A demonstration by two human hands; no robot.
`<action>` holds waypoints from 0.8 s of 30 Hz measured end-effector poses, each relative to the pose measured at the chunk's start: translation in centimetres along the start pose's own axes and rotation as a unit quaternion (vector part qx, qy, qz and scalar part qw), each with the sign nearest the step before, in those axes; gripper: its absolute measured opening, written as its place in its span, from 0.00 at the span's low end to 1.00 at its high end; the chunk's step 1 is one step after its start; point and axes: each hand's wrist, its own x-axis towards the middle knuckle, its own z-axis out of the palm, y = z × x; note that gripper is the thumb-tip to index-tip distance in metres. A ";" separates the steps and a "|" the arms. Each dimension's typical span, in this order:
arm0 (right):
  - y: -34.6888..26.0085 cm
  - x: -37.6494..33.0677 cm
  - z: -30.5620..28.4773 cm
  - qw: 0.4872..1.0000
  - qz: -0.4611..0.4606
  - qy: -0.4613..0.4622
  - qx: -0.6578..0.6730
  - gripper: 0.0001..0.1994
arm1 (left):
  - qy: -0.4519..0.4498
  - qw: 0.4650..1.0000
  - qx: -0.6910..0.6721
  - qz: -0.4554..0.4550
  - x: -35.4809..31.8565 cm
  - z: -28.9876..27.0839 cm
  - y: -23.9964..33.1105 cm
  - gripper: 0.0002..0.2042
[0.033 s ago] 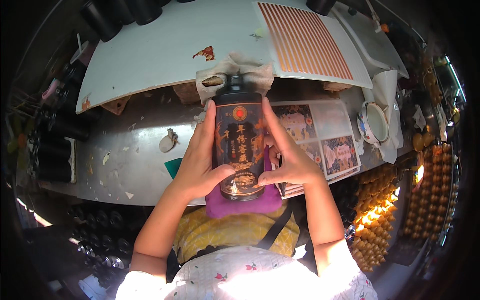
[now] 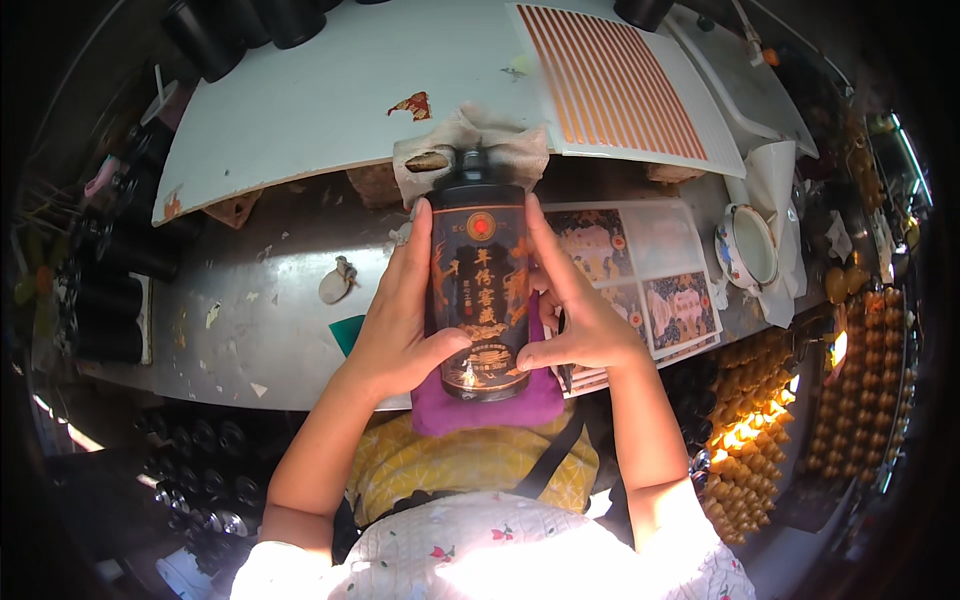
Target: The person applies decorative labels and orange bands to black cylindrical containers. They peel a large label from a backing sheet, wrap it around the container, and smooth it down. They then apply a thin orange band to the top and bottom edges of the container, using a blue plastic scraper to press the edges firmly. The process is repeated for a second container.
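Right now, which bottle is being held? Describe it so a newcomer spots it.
Find the grey worktable; at its near edge lies a purple cloth. On it rests the dark bottle, clasped between left hand and right hand. Unlike the plain black bottles around, it bears orange-gold decoration and a red dot.

- I count one black bottle (image 2: 479, 290) between my two hands
- one purple cloth (image 2: 487, 405)
- one white bowl (image 2: 748, 247)
- one orange-striped sheet (image 2: 610, 85)
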 end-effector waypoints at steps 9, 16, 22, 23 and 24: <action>0.9 -0.8 0.1 0.992 0.016 0.023 0.121 0.64 | 0.011 0.994 0.103 0.022 -1.2 -0.3 0.5 0.64; 1.7 -3.9 1.7 0.969 0.063 0.045 0.233 0.37 | -0.018 0.958 0.277 0.074 -6.5 -0.7 0.6 0.53; 1.4 -4.5 2.5 0.978 0.057 0.073 0.188 0.30 | 0.039 0.941 0.329 0.070 -6.6 0.7 1.1 0.52; 1.5 -4.5 2.4 0.980 0.067 0.068 0.172 0.29 | 0.047 0.936 0.340 0.080 -6.5 0.7 1.5 0.52; 1.5 -4.4 2.2 0.983 0.077 0.063 0.157 0.29 | 0.055 0.930 0.352 0.089 -6.4 0.8 2.1 0.51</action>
